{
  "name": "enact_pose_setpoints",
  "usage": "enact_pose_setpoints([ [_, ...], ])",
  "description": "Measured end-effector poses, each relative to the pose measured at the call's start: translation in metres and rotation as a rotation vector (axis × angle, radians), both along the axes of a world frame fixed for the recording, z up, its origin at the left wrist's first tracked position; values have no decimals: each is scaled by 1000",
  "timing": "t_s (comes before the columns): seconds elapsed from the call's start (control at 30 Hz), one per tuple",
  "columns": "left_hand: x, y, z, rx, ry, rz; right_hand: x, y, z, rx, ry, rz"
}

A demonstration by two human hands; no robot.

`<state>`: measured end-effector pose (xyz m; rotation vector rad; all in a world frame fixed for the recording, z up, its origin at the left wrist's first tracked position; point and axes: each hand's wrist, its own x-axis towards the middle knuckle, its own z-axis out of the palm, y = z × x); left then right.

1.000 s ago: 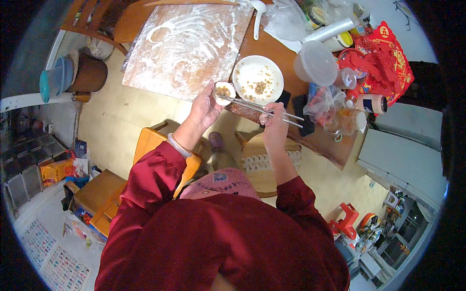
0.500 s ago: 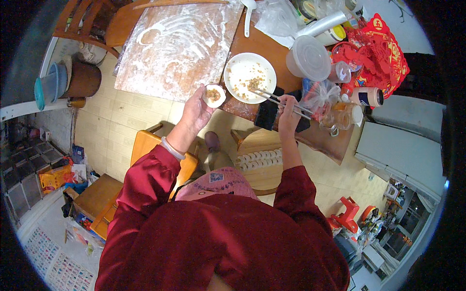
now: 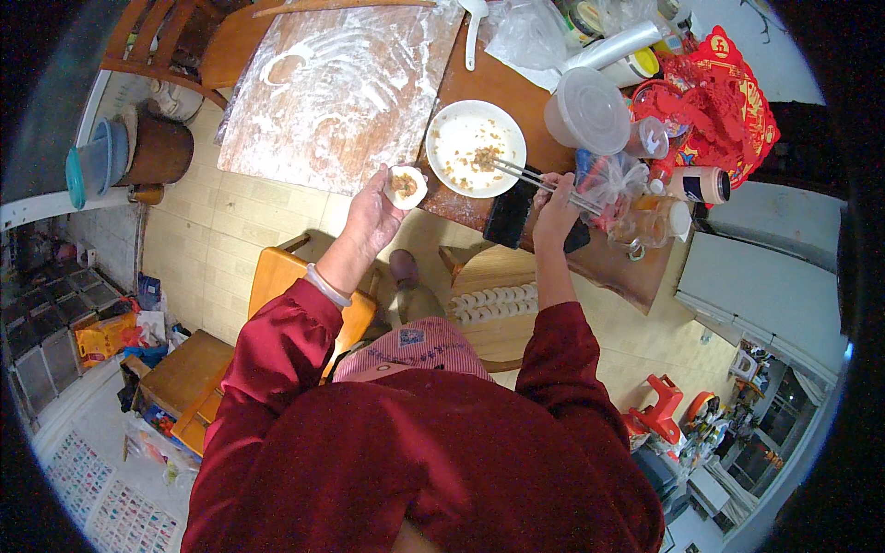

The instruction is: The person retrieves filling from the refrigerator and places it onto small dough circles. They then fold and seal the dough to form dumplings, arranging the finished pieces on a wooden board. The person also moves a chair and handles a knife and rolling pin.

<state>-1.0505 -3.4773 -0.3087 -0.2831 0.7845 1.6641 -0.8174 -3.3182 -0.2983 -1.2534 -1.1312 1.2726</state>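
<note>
A round dumpling wrapper (image 3: 407,198) with brown-yellow filling in its middle rests in my left hand (image 3: 371,217), the fingers curled round its left edge. My right hand (image 3: 556,208) grips a pair of chopsticks (image 3: 539,179), whose tips reach the crumbly filling (image 3: 483,158) in the white bowl (image 3: 452,123). Only a little filling lies scattered in that bowl. Left of the bowl is a flour-dusted wooden board (image 3: 332,101). Folded dumplings (image 3: 496,303) lie in rows on a round wooden surface below the table edge.
Right of the bowl stand a lidded plastic tub (image 3: 590,112), a knotted plastic bag (image 3: 616,182), a glass jar (image 3: 650,219) and red paper decorations (image 3: 728,111). A white spoon (image 3: 472,32) lies behind the bowl. A wooden chair (image 3: 277,290) stands by my left arm.
The chopsticks have shifted their angle, their tips now at the filling nearer the bowl's middle. My right hand has moved slightly right. My left hand still holds the wrapper in nearly the same place.
</note>
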Motion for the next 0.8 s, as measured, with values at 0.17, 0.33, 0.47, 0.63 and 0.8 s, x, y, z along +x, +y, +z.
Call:
enact_pose_setpoints([
  [0.17,-2,-2,-1,-19,1,-21,3,8,-2,-103,115,-58],
  [0.33,-1,-4,0,14,-14,-20,6,11,-5,-208,287,-113],
  [0.47,-1,-4,-1,7,-15,-6,4,14,-3,-25,132,-77],
  [0.63,-3,-7,-3,0,-16,4,-7,14,11,281,-293,96],
  [0.8,-4,-10,0,-16,-35,18,-20,4,24,791,-458,325],
])
